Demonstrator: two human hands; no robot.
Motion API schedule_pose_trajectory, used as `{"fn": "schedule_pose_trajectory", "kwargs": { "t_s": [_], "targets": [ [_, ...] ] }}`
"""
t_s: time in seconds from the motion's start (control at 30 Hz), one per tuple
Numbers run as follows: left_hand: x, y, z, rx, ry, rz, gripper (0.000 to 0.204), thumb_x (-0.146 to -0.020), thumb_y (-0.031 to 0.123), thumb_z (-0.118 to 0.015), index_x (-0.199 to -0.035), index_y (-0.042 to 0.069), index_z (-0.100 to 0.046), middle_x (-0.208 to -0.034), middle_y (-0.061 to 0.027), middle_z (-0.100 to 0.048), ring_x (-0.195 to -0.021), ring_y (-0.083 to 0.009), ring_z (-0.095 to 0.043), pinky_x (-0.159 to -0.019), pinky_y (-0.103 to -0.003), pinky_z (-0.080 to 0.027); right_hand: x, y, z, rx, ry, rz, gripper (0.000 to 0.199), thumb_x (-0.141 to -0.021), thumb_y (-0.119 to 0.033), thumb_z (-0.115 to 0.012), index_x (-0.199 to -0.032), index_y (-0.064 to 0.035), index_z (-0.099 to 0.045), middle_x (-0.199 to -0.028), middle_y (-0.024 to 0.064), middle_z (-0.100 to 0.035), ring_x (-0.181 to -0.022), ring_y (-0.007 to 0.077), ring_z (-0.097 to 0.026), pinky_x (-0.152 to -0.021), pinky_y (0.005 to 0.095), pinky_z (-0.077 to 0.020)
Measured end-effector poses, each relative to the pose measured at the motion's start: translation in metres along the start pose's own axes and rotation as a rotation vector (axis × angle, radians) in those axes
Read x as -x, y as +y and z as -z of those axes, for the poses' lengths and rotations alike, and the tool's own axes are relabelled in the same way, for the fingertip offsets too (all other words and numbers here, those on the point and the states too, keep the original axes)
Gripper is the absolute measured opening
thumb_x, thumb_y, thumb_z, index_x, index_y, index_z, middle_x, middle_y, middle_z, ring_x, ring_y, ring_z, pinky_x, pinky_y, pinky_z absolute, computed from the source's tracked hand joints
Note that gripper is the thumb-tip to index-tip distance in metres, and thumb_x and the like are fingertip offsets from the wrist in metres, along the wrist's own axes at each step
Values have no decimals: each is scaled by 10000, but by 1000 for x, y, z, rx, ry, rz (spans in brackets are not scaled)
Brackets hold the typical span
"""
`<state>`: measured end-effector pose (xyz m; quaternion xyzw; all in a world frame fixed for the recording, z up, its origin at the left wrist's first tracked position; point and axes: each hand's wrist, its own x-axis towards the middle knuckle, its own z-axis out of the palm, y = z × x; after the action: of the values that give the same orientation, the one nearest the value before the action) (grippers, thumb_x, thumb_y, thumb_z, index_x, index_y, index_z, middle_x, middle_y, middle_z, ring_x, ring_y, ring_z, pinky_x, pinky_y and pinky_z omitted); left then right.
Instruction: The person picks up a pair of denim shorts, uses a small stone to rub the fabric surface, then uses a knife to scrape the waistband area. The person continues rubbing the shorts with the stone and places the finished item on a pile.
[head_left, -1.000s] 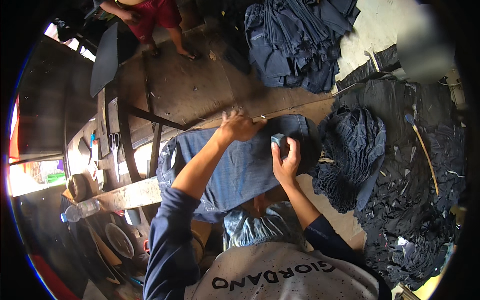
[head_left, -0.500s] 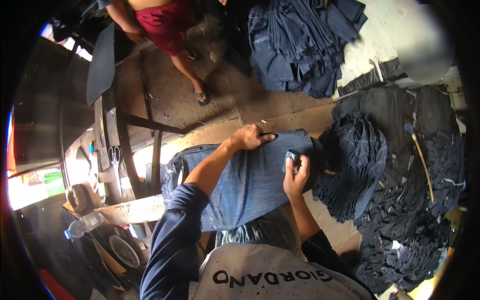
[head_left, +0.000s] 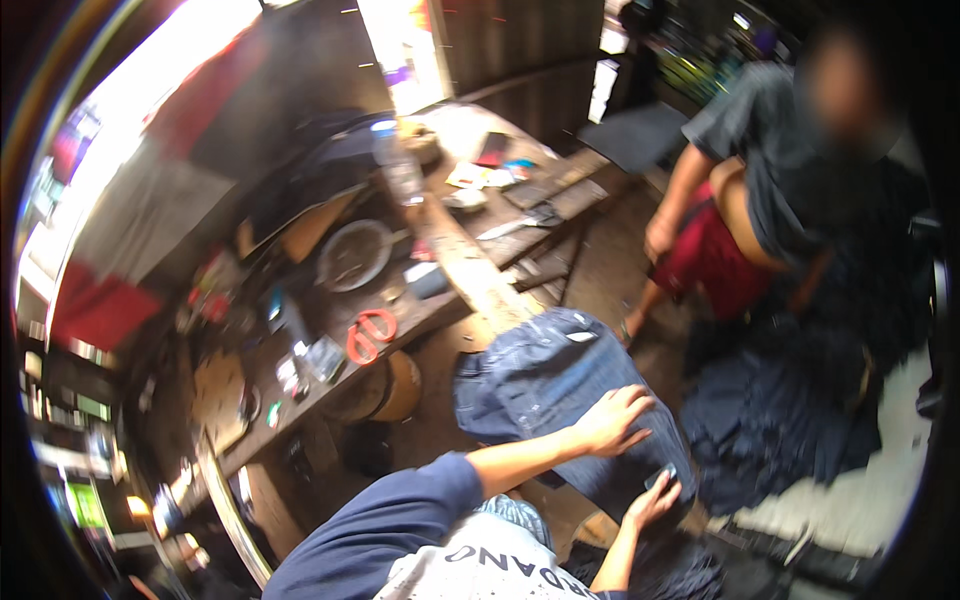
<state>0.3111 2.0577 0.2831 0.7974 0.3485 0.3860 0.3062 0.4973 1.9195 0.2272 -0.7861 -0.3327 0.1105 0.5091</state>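
Observation:
A pair of blue jeans (head_left: 560, 385) lies stretched in front of me, its waist end over a pale wooden plank (head_left: 468, 258). My left hand (head_left: 612, 420) rests on the denim with its fingers spread, holding nothing. Close to the lower end of the leg, my right hand (head_left: 650, 507) grips a small grey-blue block (head_left: 660, 477) between thumb and fingers. That block is partly covered by the fingers and blurred, so its exact kind does not show.
Left of the jeans, a workbench carries orange-handled scissors (head_left: 371, 336), a round dish (head_left: 354, 256) and a clear plastic bottle (head_left: 400, 172). Another person in red shorts (head_left: 722, 262) is at the right, by a heap of dark denim (head_left: 775, 410).
My view has swung left, bringing the bench and more of the other person into sight. My left hand has gone from the jeans' far edge onto their surface; my right hand keeps the block.

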Motion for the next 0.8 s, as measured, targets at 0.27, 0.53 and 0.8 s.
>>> {"fn": "schedule_pose_trajectory", "kwargs": {
  "t_s": [0.27, 0.53, 0.8],
  "targets": [
    [169, -44, 278, -428, 628, 430, 161, -843, 105, -737, -971, 38, -667, -946, -121, -612, -846, -262, -633, -756, -377, -535, -4, -12, 5, 445, -385, 293, 403, -724, -188, -812, -1013, -15, -591, -992, 192, -616, -958, 404, -601, -858, 492, -477],
    [179, -139, 569, -1083, 712, 928, 623, -801, 337, -790, -1299, 77, -522, -1306, -161, -499, -1230, -346, -499, -1008, -471, -463, 8, -66, -4, 621, -170, 202, 1026, -547, -240, -932, -1422, -70, -423, -1330, 218, -479, -1271, 422, -454, -1103, 507, -376],
    [97, -233, 723, -1288, 378, 1301, 1231, -642, 454, -881, -1597, 301, -120, -1660, -172, -71, -1516, -457, -75, -1149, -708, -201, 69, -126, -45, 561, 87, 267, 848, -681, -245, -891, -1391, -47, -471, -1320, 216, -515, -1266, 419, -465, -1084, 518, -369]
  ]
}}
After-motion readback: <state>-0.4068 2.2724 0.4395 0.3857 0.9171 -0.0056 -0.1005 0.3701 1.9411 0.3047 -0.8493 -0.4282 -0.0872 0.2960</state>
